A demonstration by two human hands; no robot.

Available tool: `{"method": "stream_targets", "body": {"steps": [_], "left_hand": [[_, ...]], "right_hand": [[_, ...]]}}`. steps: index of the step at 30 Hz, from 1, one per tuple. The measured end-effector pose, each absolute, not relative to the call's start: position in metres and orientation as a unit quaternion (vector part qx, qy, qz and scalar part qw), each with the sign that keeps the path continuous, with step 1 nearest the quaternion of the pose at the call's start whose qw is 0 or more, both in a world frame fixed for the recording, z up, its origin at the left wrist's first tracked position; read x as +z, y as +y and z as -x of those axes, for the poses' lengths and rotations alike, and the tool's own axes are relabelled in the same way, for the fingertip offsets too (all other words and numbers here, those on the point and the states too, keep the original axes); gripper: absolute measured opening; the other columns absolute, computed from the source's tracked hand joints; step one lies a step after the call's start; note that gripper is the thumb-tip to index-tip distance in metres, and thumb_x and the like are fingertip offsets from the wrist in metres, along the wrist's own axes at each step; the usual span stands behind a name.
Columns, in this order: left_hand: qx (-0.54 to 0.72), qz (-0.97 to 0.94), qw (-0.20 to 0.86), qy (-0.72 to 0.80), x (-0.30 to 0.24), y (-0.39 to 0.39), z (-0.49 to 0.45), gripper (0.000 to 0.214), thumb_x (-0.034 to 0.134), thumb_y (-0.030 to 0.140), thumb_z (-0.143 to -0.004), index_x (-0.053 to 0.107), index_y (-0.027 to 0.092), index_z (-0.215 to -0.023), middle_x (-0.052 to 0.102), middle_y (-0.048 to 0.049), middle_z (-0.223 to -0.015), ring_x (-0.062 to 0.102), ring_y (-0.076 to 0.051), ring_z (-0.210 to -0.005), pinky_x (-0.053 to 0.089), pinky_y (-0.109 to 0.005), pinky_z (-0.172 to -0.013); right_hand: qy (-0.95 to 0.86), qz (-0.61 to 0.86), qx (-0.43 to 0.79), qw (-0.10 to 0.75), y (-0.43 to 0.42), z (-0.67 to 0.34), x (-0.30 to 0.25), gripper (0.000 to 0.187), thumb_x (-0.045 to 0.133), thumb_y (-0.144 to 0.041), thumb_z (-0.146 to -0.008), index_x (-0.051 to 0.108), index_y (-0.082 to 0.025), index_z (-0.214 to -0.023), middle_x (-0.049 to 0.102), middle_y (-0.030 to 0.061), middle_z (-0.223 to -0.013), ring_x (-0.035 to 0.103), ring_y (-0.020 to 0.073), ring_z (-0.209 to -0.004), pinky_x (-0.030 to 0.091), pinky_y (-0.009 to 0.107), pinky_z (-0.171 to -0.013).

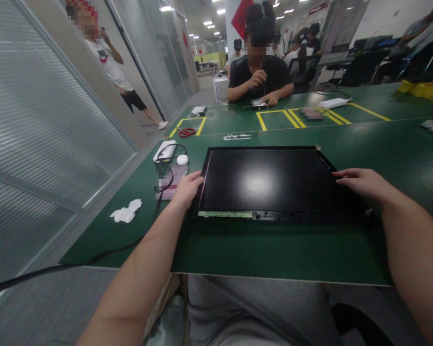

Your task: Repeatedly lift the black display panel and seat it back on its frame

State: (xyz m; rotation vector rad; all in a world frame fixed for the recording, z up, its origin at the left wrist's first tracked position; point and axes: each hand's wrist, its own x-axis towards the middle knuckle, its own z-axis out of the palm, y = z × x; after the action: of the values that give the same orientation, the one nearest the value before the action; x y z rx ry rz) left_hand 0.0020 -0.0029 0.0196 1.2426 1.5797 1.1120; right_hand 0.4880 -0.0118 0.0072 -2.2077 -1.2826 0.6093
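Note:
A black display panel (285, 192) lies flat or nearly flat over the green table in front of me, glossy face up with a bright reflection. Along its near edge, on the left part, runs a thin green circuit board strip (225, 214). My left hand (189, 189) grips the panel's left side, thumb near the frame and the other fingers partly hidden. At the right side, my right hand (362, 183) pinches the frame between thumb and fingers. Whether the panel touches the table everywhere, I cannot tell.
Left of the panel are a phone (178, 174), a white earbud case-like item (182, 159), a white power bank (165, 152), a black cable (126, 247) and crumpled tissue (126, 211). Red scissors (186, 132) lie farther back. A co-worker (261, 79) sits opposite, handling a small device.

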Motion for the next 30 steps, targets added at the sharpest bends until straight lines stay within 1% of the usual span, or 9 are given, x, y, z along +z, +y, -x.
{"method": "stream_targets", "body": {"steps": [4,9,12,14,17,19,22,26,30], "left_hand": [[0.449,-0.377,0.503,0.635,0.024,-0.003,-0.006,0.048,0.064,0.011,-0.080,0.066,0.016,-0.128,0.075,-0.0035,-0.076,0.069,-0.017,-0.060,0.060,-0.031,-0.066],[0.490,-0.310,0.547,0.604,0.027,-0.001,-0.010,0.048,0.062,0.007,-0.081,0.063,0.015,-0.129,0.072,-0.0004,-0.066,0.064,-0.014,-0.049,0.055,-0.023,-0.051],[0.501,-0.285,0.582,0.574,0.026,0.000,-0.010,0.052,0.069,0.008,-0.080,0.059,0.013,-0.131,0.070,0.0000,-0.065,0.064,-0.013,-0.047,0.053,-0.022,-0.048],[0.500,-0.274,0.593,0.569,0.026,0.000,-0.009,0.068,0.079,0.012,-0.076,0.053,0.014,-0.139,0.072,-0.0008,-0.068,0.065,-0.014,-0.047,0.054,-0.023,-0.048],[0.501,-0.264,0.587,0.578,0.026,-0.002,-0.008,0.097,0.087,0.016,-0.071,0.035,0.025,-0.153,0.074,-0.0010,-0.076,0.066,-0.015,-0.048,0.055,-0.024,-0.050],[0.503,-0.269,0.586,0.576,0.026,-0.004,-0.007,0.105,0.089,0.018,-0.069,0.029,0.030,-0.155,0.075,-0.0008,-0.079,0.068,-0.015,-0.051,0.056,-0.025,-0.053],[0.505,-0.284,0.589,0.562,0.027,-0.005,-0.007,0.098,0.090,0.021,-0.069,0.038,0.028,-0.151,0.074,0.0001,-0.074,0.067,-0.015,-0.050,0.055,-0.024,-0.052],[0.510,-0.307,0.591,0.544,0.026,-0.005,-0.009,0.067,0.089,0.024,-0.070,0.062,0.015,-0.131,0.072,-0.0015,-0.067,0.065,-0.014,-0.051,0.052,-0.022,-0.049],[0.507,-0.337,0.583,0.538,0.026,-0.004,-0.011,0.043,0.085,0.025,-0.072,0.073,0.013,-0.112,0.076,-0.0046,-0.074,0.071,-0.018,-0.063,0.053,-0.022,-0.051]], "right_hand": [[-0.463,0.814,0.234,0.261,-0.014,-0.484,0.009,0.024,0.071,-0.021,-0.066,0.077,-0.021,-0.089,0.071,0.0053,-0.085,0.063,0.0228,-0.086,0.049,0.036,-0.083],[-0.463,0.823,0.226,0.240,-0.013,-0.483,0.011,0.026,0.070,-0.021,-0.068,0.078,-0.021,-0.093,0.072,0.0058,-0.090,0.064,0.0231,-0.089,0.048,0.037,-0.088],[-0.475,0.819,0.215,0.241,-0.010,-0.488,0.006,0.025,0.070,-0.022,-0.066,0.078,-0.023,-0.090,0.073,0.0058,-0.089,0.065,0.0251,-0.089,0.050,0.039,-0.087],[-0.482,0.815,0.211,0.240,-0.008,-0.492,0.003,0.025,0.070,-0.023,-0.066,0.078,-0.023,-0.090,0.073,0.0060,-0.090,0.065,0.0257,-0.090,0.050,0.040,-0.086],[-0.483,0.816,0.217,0.232,-0.006,-0.496,0.000,0.026,0.070,-0.023,-0.066,0.078,-0.023,-0.091,0.073,0.0065,-0.091,0.065,0.0254,-0.090,0.050,0.039,-0.086],[-0.480,0.817,0.218,0.234,-0.006,-0.497,-0.001,0.026,0.070,-0.023,-0.066,0.078,-0.023,-0.091,0.073,0.0064,-0.090,0.065,0.0252,-0.089,0.050,0.039,-0.086],[-0.478,0.817,0.212,0.242,-0.007,-0.495,0.000,0.026,0.071,-0.023,-0.067,0.078,-0.023,-0.092,0.073,0.0060,-0.090,0.065,0.0247,-0.089,0.050,0.040,-0.087],[-0.478,0.818,0.213,0.239,-0.009,-0.492,0.002,0.026,0.071,-0.022,-0.067,0.078,-0.023,-0.092,0.073,0.0060,-0.090,0.065,0.0240,-0.088,0.051,0.038,-0.085],[-0.472,0.823,0.213,0.231,-0.011,-0.487,0.006,0.026,0.070,-0.022,-0.068,0.078,-0.022,-0.094,0.073,0.0060,-0.091,0.065,0.0236,-0.090,0.050,0.038,-0.086]]}}
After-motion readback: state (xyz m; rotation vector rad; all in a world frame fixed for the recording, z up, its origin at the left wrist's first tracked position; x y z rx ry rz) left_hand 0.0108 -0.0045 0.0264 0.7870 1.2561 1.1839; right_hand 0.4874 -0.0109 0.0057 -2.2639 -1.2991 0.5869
